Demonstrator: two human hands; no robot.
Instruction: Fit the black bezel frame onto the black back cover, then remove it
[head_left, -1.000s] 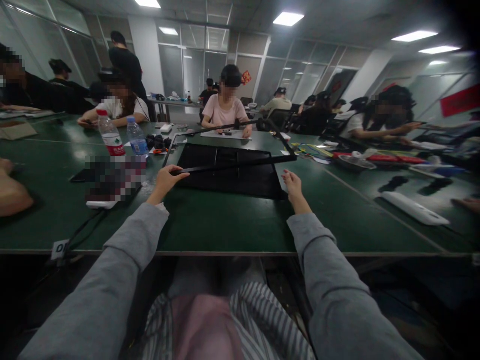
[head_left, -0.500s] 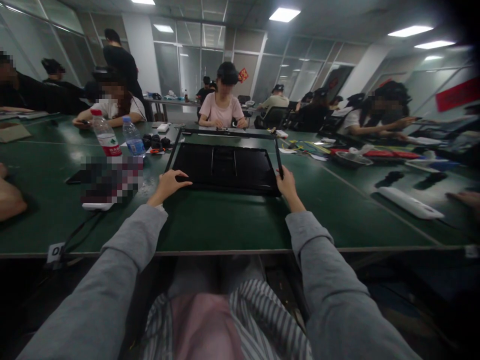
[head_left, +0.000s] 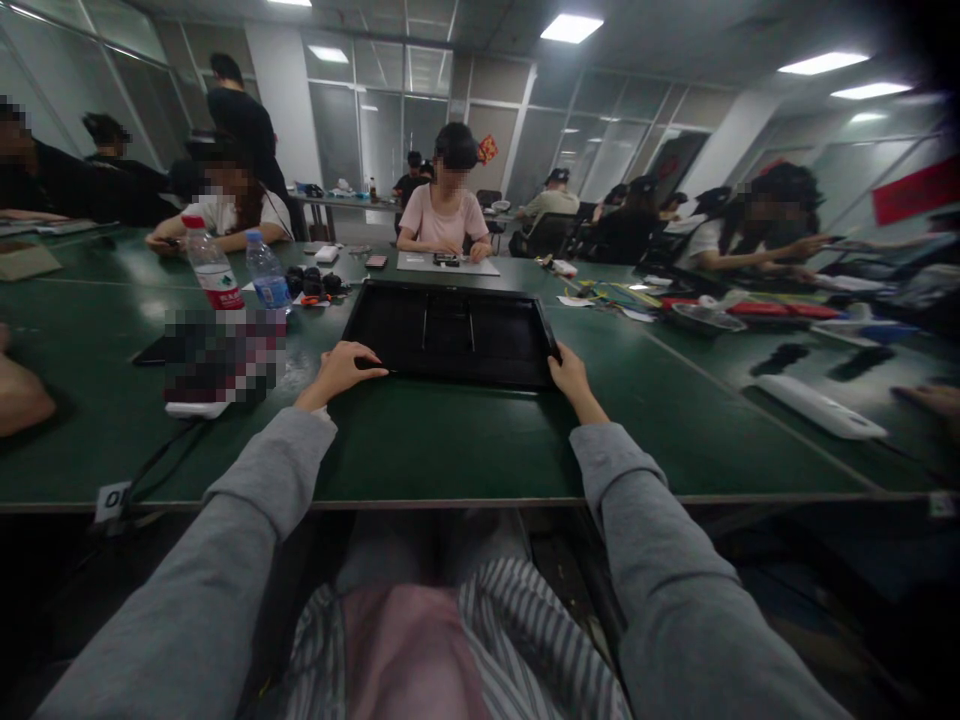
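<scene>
A black, shallow rectangular panel (head_left: 495,340) with a raised rim lies on the green table in front of me. Two thin pale lines cross its dark middle from back to front. The thin black frame (head_left: 551,330) now sits along the rim. My left hand (head_left: 341,372) holds the near left corner, its thumb along the front edge and its fingers curled above. At the near right corner, my right hand (head_left: 574,378) has its fingers closed around the side edge. Part of each grip is hidden by the hand itself.
Left of the panel stand a red-capped bottle (head_left: 214,262) and a blue-capped bottle (head_left: 268,272). A white power strip (head_left: 821,407) lies at the right. Across the green table (head_left: 450,450) a person in pink (head_left: 442,212) works over a white board.
The black frame's raised far side has come down onto the panel, uncovering the white board behind it. My right hand has moved slightly left; my left hand stays at its corner.
</scene>
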